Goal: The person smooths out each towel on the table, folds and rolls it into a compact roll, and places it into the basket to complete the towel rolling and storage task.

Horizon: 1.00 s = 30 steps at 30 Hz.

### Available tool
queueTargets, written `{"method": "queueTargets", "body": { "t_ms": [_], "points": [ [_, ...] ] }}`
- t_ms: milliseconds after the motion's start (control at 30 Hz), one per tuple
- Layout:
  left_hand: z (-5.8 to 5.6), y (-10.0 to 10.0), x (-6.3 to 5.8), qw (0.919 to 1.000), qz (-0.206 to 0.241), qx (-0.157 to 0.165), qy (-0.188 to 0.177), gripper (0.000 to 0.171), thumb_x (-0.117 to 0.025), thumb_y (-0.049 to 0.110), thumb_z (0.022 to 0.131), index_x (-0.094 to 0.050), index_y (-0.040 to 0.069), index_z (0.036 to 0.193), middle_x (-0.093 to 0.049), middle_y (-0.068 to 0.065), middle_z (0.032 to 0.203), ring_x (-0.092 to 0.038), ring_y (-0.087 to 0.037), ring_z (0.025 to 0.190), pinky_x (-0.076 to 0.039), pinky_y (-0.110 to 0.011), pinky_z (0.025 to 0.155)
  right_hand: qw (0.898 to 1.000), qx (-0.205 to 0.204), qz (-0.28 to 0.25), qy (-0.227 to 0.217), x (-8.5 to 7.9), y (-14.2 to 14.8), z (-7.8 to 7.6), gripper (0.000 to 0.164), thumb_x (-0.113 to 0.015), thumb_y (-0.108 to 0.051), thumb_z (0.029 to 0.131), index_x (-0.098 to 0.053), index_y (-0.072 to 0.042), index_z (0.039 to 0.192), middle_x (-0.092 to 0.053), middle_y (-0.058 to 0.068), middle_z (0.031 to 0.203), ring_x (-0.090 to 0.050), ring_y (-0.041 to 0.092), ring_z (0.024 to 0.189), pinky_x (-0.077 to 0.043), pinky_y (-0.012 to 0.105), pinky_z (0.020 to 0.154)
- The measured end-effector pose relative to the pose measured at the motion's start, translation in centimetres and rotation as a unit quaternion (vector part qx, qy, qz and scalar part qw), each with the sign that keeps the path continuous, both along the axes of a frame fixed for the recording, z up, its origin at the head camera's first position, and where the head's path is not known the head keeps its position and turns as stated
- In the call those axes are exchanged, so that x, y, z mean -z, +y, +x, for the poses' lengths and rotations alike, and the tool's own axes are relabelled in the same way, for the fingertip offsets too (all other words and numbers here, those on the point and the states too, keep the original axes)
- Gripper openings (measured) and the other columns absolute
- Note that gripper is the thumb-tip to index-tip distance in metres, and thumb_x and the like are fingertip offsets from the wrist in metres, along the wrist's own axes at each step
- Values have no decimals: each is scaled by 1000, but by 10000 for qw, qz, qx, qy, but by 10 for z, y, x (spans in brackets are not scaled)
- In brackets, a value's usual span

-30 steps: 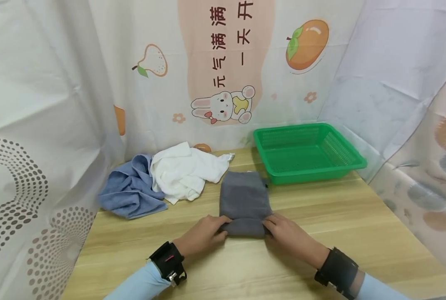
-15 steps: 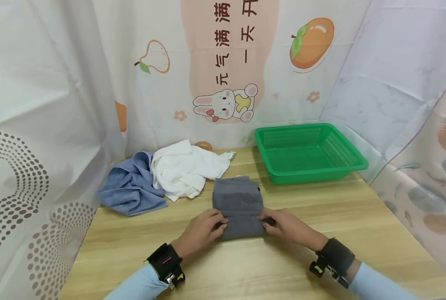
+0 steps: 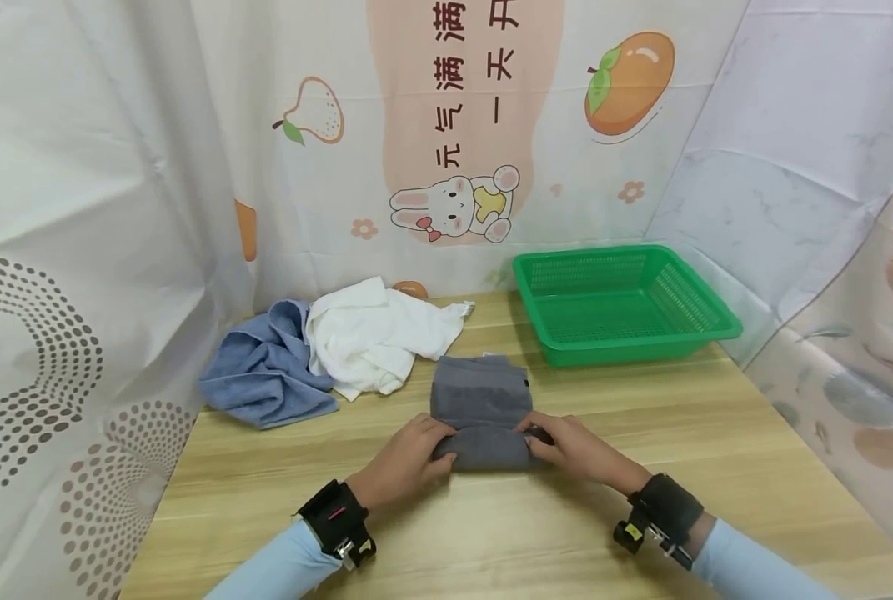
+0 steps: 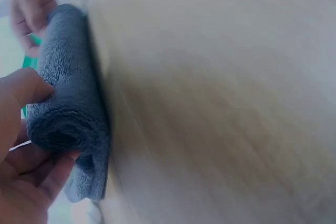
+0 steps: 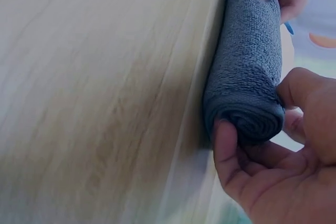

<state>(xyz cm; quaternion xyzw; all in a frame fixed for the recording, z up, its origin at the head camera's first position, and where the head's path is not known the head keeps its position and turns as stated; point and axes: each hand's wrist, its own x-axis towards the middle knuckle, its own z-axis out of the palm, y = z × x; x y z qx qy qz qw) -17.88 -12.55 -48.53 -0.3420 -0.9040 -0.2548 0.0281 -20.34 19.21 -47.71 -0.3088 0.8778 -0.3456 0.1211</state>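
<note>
A grey towel [image 3: 482,396] lies on the table, its near part rolled into a thick cylinder and its far part flat. My left hand [image 3: 408,458] grips the left end of the roll, thumb on the near side. At the right end, my right hand [image 3: 575,450] pinches the roll between thumb and fingers. The left wrist view shows the spiral end of the rolled towel [image 4: 65,77], with a flat layer coming out beneath it. Seen from the right wrist, the fingers hold around the coiled end of the towel roll [image 5: 244,61].
A crumpled blue towel [image 3: 266,367] and a bunched white towel [image 3: 374,337] lie at the back left of the wooden table [image 3: 476,533]. A green plastic basket [image 3: 641,342] stands at the back right. Printed curtains [image 3: 318,200] hang behind and at the sides.
Both hands have rolled more of the grey towel up; its flat far part is shorter and its far edge lies nearer. The other towels and the basket stay put.
</note>
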Motion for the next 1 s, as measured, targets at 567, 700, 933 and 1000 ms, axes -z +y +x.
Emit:
{"method": "queueTargets", "body": {
  "t_ms": [567,700,933,1000],
  "points": [
    [-5,0,1,9925,875,-494,-699,8,-66,16,101,-70,22,104,-63,8,100,-55,-8,82,-47,-26,71,9460,-713,976,3008,-11,-15,6,33,-81,-32,90,-76,-4,106,-67,4,99,-66,19,87,-57,33,76],
    [1,-1,2,9977,414,-287,454,3,-73,17,94,-76,16,97,-67,0,107,-58,-16,95,-50,-32,81,9232,-1132,1394,3397,-1,-14,13,59,-85,-44,82,-73,5,113,-66,11,106,-64,25,95,-56,37,82],
    [7,-3,-5,9947,-456,171,906,39,-86,35,85,-73,12,114,-65,-3,125,-57,-20,114,-47,-39,88,9335,-950,1007,3308,1,-15,17,40,-84,-31,86,-71,3,104,-50,4,96,-46,16,82,-46,31,69],
    [5,-5,-5,9937,-482,251,983,37,-85,26,86,-71,10,117,-66,-4,125,-58,-20,115,-46,-39,89,9445,-914,912,3019,0,-17,14,28,-82,-26,89,-68,-2,95,-45,1,89,-41,13,77,-41,28,66]
  ]
}}
